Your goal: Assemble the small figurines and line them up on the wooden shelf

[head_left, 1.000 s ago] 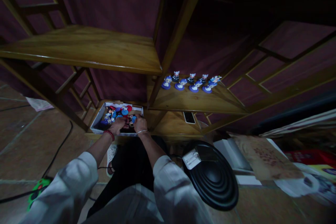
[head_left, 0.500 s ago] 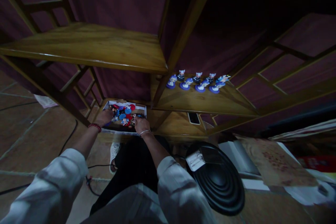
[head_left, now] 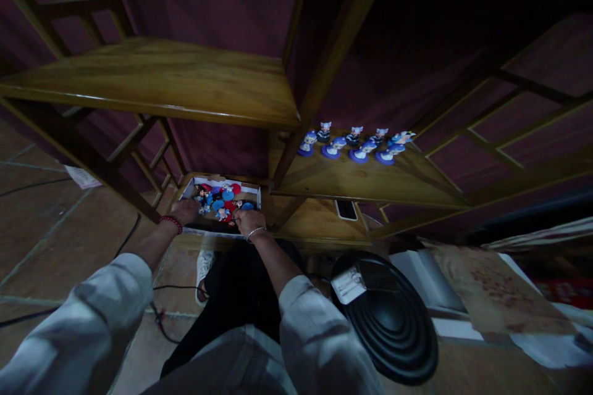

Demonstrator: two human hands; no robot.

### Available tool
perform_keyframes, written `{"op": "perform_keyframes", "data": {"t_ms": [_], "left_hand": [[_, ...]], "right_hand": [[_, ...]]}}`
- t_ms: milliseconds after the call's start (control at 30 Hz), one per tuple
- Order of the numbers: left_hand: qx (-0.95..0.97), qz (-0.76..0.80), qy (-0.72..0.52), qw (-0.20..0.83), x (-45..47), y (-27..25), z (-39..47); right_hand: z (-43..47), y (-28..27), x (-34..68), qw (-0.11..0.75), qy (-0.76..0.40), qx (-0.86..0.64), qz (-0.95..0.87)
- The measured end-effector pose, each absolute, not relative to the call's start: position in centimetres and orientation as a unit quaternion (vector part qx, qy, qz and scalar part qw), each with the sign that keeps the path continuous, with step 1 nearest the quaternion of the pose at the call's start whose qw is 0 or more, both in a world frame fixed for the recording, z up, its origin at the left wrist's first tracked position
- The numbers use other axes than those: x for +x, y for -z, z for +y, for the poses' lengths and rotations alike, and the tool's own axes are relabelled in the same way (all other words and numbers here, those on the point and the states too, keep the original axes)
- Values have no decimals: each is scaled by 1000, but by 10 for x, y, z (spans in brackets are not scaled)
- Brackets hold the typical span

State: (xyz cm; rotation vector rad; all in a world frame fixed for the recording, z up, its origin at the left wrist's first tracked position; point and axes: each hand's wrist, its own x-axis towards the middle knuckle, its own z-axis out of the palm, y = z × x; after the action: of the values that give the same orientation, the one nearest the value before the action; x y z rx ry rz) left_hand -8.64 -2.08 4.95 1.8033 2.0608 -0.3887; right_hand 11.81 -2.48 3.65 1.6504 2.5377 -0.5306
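Note:
A shallow white cardboard box (head_left: 210,234) on the low shelf holds several small toy figurines (head_left: 226,196) in red, blue, purple and black, lying jumbled. My left hand (head_left: 186,211) is at the box's left side, fingers curled down inside the edge; what they grip is hidden. Over the front right corner, my right hand (head_left: 250,222) is closed with its fingertips among the figurines. I cannot make out what is between them. Higher up on the right, two rows of figurines (head_left: 363,152) stand upright, purple-based ones in front and dark ones mostly behind.
A wooden upper shelf (head_left: 152,80) overhangs the box, and an upright post (head_left: 324,68) divides the unit. A phone (head_left: 346,210) lies on the low shelf. A black round stool (head_left: 393,327) carries a small white packet (head_left: 348,284). Cables (head_left: 160,321) run over the tiled floor.
The view has shifted slightly, so the shelf and figurines sit a little further right. Both hands stay at the box, with only small finger movement.

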Motion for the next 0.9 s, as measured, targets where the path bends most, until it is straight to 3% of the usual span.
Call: {"op": "perform_keyframes", "data": {"t_ms": [333, 900], "left_hand": [[640, 739, 151, 146, -77, -47, -27], [626, 749, 145, 163, -73, -49, -26]], "right_hand": [[-24, -41, 117, 64, 173, 542, 820], [-27, -36, 117, 31, 172, 553, 815]]}}
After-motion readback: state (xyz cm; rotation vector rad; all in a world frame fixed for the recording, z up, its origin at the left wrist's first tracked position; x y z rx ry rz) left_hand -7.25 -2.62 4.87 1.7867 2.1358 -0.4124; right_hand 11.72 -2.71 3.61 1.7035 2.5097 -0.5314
